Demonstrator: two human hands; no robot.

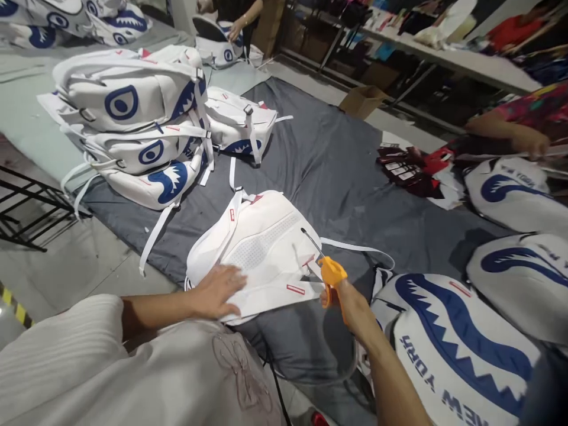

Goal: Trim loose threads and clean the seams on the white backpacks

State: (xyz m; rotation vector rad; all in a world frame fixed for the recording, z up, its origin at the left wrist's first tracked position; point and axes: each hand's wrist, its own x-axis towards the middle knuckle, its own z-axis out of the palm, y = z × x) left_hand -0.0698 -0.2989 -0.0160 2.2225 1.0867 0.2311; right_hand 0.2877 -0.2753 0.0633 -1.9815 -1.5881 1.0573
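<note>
A: Surface & room?

B: Grey cloth (337, 171) spread on the floor, pale tiles at its left edge. Long desk (465, 59) at the back wall w/ clutter on it, cardboard box (361, 100) under it. Workshop look.

A: Hands?

B: Left hand (217, 291) flat, fingers together, pressing the white backpack (261, 254) that lies back-up mid-cloth, right in front of the person. Right hand (350, 302) clamped on an orange-handled tool (331, 273), its thin dark tip over the pack's right side.

A: Hard to see?

B: Tool type unclear, snips maybe. Right hand's fingers mostly hidden behind the handle. Co-worker at right is cut off, only an arm & 1 hand (530, 142) show; another person's hand (235, 29) at top. Small dark tags (403, 171) too blurred to read.

A: Counts?

B: Stack (137, 130) at left: approx 3 shark-print packs, 1 more (242, 127) beside it. 3 shark-print packs (452, 349) at right, partly cropped. More packs top left, can't count.
</note>
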